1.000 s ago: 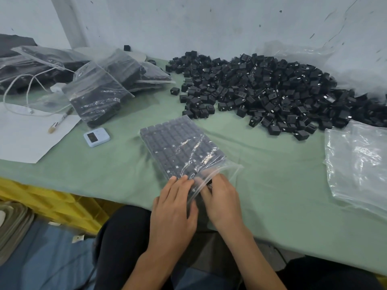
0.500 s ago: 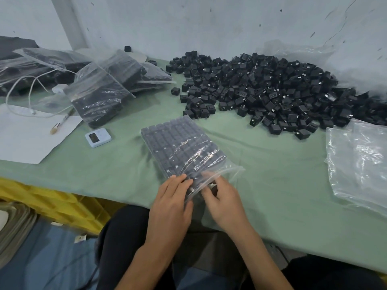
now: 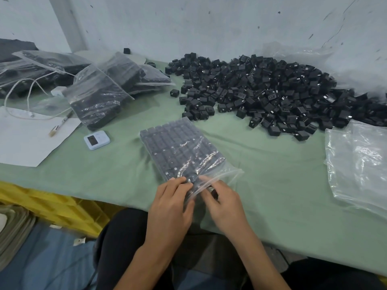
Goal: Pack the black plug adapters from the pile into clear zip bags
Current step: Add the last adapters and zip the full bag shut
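Grip: left hand (image 3: 170,204), right hand (image 3: 225,203), curled on zip bag (image 3: 178,147)

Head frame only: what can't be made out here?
All in the head view.
Mouth of the bag: left hand and right hand cover it; zipped or not, unclear.
Display of the timer: too small to read.
Right end of the pile: cut off by the frame edge.
The empty bags: run off the right edge; count unclear.
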{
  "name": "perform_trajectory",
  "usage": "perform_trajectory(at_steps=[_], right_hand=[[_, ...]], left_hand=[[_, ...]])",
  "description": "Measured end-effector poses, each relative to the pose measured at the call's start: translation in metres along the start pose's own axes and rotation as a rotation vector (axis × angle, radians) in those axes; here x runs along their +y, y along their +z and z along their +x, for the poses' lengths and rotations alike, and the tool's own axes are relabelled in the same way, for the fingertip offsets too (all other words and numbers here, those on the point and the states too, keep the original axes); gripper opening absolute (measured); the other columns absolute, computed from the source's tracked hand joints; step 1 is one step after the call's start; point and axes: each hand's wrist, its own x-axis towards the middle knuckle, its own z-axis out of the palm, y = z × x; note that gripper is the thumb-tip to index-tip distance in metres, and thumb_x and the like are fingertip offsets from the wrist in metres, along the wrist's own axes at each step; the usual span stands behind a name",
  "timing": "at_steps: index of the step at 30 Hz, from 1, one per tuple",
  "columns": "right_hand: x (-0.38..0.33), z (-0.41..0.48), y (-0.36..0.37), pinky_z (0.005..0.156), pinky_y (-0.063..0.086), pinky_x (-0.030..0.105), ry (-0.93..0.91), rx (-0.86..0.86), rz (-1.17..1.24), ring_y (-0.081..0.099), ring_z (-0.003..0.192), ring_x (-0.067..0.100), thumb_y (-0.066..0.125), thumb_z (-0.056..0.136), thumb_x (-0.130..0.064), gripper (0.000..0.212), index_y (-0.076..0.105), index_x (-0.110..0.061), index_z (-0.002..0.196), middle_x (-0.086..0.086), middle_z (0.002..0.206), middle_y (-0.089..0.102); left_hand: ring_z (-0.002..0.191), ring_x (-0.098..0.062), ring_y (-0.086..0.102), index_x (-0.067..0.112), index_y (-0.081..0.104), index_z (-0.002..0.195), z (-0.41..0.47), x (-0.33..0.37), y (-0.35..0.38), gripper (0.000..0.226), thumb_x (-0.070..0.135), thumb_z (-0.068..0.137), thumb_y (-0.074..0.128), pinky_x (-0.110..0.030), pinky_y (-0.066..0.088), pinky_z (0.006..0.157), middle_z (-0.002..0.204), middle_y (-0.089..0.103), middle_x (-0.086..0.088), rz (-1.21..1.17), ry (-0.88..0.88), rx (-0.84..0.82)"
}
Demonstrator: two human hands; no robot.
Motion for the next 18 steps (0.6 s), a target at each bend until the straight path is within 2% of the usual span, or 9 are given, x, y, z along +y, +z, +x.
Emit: perform_trajectory(at_steps=[2, 5, 8, 12, 15, 18], right_hand=[[-0.001, -0.001, 0.001, 0.081, 0.050, 0.022, 0.004, 0.003, 0.004, 0.060, 0.080, -0.001, 0.064, 0.094, -0.021, 0.033, 0.066, -0.032, 0.125, -0.013, 0.105, 0.070], [-0.002, -0.001, 0.003, 0.070, 0.048, 0.027, 0.043, 0.037, -0.004, 0.057, 0.067, 0.004, 0.066, 0.093, -0.023, 0.021, 0.068, -0.027, 0.113, -0.010, 0.081, 0.067], [-0.002, -0.001, 0.002, 0.063, 0.042, 0.024, 0.045, 0.057, -0.016, 0.054, 0.062, 0.004, 0.067, 0.091, -0.023, 0.011, 0.067, -0.021, 0.102, -0.011, 0.071, 0.061], [-0.003, -0.003, 0.000, 0.067, 0.042, 0.015, 0.012, 0.080, 0.005, 0.055, 0.071, 0.000, 0.063, 0.094, -0.019, 0.012, 0.069, -0.027, 0.102, -0.017, 0.078, 0.059], [-0.002, -0.003, -0.004, 0.076, 0.047, 0.025, 0.013, 0.008, 0.041, 0.059, 0.081, 0.005, 0.050, 0.095, -0.016, 0.016, 0.065, -0.023, 0.092, -0.011, 0.083, 0.063], [-0.006, -0.006, -0.015, 0.085, 0.049, 0.031, 0.000, -0.111, 0.068, 0.061, 0.092, 0.007, 0.048, 0.091, -0.012, 0.027, 0.068, -0.023, 0.105, -0.011, 0.097, 0.068]], left_hand=[[0.113, -0.021, 0.057, 0.014, 0.070, 0.109, 0.000, 0.001, 0.000, 0.035, 0.012, 0.077, 0.082, -0.023, 0.037, 0.102, 0.119, 0.065, 0.000, 0.001, -0.002, -0.007], [0.110, -0.020, 0.056, 0.015, 0.070, 0.105, 0.003, 0.002, -0.001, 0.032, 0.011, 0.076, 0.082, -0.024, 0.038, 0.099, 0.117, 0.064, 0.001, -0.015, -0.006, -0.011], [0.108, -0.020, 0.055, 0.018, 0.067, 0.100, 0.008, 0.002, -0.003, 0.030, 0.015, 0.073, 0.081, -0.026, 0.040, 0.095, 0.115, 0.063, 0.003, 0.010, 0.014, -0.028], [0.118, -0.023, 0.058, 0.021, 0.060, 0.090, 0.018, 0.001, -0.003, 0.026, 0.025, 0.076, 0.080, -0.031, 0.034, 0.099, 0.118, 0.066, 0.004, 0.063, 0.089, -0.045], [0.099, -0.021, 0.062, 0.021, 0.052, 0.082, 0.025, 0.001, -0.001, 0.029, 0.030, 0.080, 0.080, -0.034, 0.042, 0.088, 0.101, 0.066, 0.005, 0.024, 0.065, -0.039], [0.090, -0.021, 0.059, 0.022, 0.048, 0.078, 0.027, 0.004, 0.003, 0.036, 0.026, 0.075, 0.084, -0.034, 0.041, 0.081, 0.091, 0.062, 0.006, 0.008, 0.013, -0.029]])
